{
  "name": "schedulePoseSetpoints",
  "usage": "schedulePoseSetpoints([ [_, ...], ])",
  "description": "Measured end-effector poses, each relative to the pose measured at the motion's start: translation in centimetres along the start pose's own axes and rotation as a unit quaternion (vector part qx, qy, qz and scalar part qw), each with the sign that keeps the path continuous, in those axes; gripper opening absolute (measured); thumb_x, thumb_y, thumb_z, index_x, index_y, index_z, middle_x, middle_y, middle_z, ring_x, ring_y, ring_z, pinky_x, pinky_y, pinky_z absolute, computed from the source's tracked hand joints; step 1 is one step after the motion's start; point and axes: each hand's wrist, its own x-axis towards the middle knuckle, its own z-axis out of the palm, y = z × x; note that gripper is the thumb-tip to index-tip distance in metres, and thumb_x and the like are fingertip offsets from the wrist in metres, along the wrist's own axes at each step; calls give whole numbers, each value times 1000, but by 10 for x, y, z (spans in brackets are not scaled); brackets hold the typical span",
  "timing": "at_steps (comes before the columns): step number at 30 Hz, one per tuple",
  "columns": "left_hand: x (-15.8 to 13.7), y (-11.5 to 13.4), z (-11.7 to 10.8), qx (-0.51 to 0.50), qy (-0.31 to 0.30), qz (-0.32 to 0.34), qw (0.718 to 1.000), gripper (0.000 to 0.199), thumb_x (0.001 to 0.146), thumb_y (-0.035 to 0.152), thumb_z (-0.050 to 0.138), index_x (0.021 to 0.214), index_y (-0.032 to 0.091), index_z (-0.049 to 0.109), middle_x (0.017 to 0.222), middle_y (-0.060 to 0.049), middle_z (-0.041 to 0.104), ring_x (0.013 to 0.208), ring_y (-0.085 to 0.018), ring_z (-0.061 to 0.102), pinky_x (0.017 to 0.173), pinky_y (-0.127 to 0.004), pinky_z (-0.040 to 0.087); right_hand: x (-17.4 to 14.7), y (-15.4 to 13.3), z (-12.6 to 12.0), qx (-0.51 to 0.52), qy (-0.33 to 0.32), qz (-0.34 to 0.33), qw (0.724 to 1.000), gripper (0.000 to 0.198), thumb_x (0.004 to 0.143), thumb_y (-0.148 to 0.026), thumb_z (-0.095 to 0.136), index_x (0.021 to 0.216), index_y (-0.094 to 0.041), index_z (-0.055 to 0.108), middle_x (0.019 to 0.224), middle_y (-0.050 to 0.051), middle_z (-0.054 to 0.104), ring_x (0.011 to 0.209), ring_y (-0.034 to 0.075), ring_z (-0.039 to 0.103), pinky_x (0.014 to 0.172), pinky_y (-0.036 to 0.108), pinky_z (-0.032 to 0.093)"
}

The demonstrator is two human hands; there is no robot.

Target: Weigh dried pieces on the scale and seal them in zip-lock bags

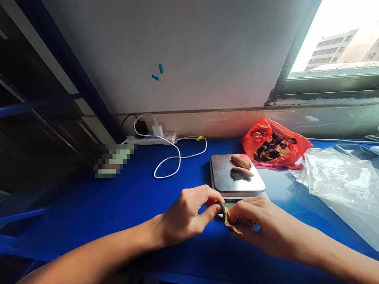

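Indoors, as the head camera shows, my left hand (pixel 194 211) pinches a curled, dried brown piece (pixel 226 221) between thumb and fingers, my right hand (pixel 263 221) closed on its other side, above a blue table (pixel 139 193). At its 12 o'clock, two more pieces (pixel 241 161) lie on a silver scale (pixel 221 173); a red bag (pixel 300 146) of dried fragments (pixel 275 146) sits at 1 o'clock, clear plastic bags (pixel 340 173) at 2.

Seemingly a workroom, judging by the flat blue worktop (pixel 139 193) across the lower frame and square silver-topped scale (pixel 221 173) right of centre.
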Motion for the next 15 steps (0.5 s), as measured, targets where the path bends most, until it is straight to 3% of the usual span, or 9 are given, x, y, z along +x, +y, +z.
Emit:
schedulePoseSetpoints([
  [7, -1, 0, 0, -17, -2, 33, 999, 7, 90, 15, 55, 93, 14, 62, 78, -5, 67, 67, -14, 61, 62, -23, 49, -2, -7, -7, 94, -35, 46, 994, 12, 88, -25, 57, 79, -18, 61, 64, -1, 58, 54, 8, 48, 51, 18, 37],
  [15, 0, -1, 1, -4, 4, 27, 1000, 7, 90, 17, 54, 91, 15, 61, 78, -5, 67, 68, -14, 62, 62, -23, 49, -1, -2, -4, 147, -62, 108, 981, 10, 88, -26, 56, 86, -17, 60, 64, -1, 56, 55, 8, 44, 50, 18, 36],
])
